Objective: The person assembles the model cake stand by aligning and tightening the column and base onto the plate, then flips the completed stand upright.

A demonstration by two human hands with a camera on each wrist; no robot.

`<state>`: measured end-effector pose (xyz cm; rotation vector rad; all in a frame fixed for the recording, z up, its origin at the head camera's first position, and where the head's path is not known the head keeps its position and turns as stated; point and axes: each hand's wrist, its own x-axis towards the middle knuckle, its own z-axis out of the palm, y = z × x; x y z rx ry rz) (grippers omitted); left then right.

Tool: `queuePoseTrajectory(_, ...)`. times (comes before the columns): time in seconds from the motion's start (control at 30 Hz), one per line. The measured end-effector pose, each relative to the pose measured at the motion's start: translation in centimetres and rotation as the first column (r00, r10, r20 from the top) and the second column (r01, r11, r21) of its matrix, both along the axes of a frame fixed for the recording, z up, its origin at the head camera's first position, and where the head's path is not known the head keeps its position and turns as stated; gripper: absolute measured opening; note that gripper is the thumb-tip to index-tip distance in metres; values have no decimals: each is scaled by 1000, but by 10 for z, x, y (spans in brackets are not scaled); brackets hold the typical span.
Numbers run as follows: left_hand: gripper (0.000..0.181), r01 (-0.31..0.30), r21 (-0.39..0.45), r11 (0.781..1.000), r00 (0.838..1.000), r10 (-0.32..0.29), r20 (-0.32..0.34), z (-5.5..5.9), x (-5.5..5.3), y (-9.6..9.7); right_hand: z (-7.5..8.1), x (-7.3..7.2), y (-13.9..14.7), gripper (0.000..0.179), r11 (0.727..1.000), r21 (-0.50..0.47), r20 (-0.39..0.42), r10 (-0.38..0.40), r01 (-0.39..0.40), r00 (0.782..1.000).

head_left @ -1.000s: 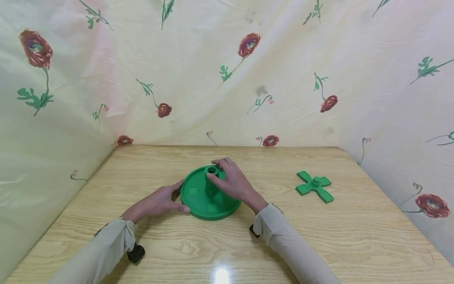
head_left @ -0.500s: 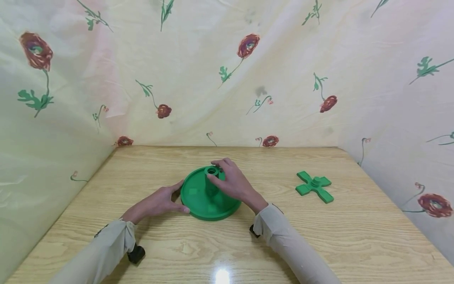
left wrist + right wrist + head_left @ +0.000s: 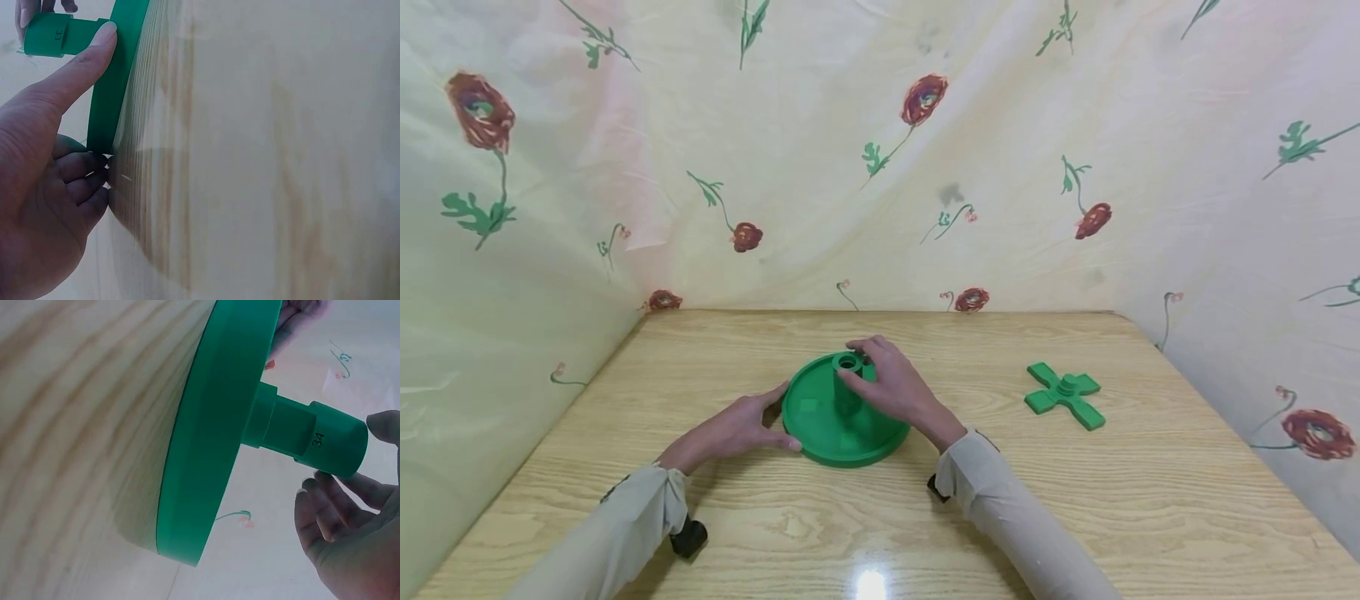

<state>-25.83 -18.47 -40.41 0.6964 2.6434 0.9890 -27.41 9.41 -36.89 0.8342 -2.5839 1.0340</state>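
A round green base [image 3: 812, 429] with a raised rim lies flat on the table, and a hollow green post [image 3: 847, 390] stands upright at its middle. My left hand [image 3: 741, 427] holds the base's left edge, thumb at the near rim and fingers farther round. At the post's top is my right hand [image 3: 891, 385], its thumb and fingers on either side of the wider collar. The right wrist view shows the number 34 on that collar [image 3: 340, 440]; in the left wrist view the post [image 3: 50, 34] bears 33.
To the right on the wooden table [image 3: 1150, 500] lies a green cross-shaped piece [image 3: 1066, 390] with a short round peg at its centre. Flower-patterned cloth [image 3: 805, 167] hangs behind the table and along both sides.
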Motion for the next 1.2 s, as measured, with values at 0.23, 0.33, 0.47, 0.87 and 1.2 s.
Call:
queuePoseTrajectory(0.23, 108, 6, -6, 1000, 1000, -6, -9, -1, 0, 0, -1, 0, -1, 48, 999, 17, -2, -35, 35, 999)
queuePoseTrajectory(0.33, 108, 3, 3, 1000, 1000, -3, 1, -2, 0, 0, 0, 0, -1, 49, 999, 25, 6, -35, 34, 999)
queuePoseTrajectory(0.47, 109, 4, 12, 1000, 1000, -4, 8, -2, -1, 0, 0, 0, -1, 46, 1000, 19, -4, -1, 1, 1000)
queuePoseTrajectory(0.87, 110, -1, -11, 1000, 1000, 1, 2, 0, -1, 0, -1, -1, -1, 47, 1000, 4, -21, -19, 20, 1000)
queuePoseTrajectory(1.2, 109, 10, -13, 1000, 1000, -10, -6, 0, 0, 0, -1, -2, -2, 46, 1000, 7, -29, -15, 15, 999)
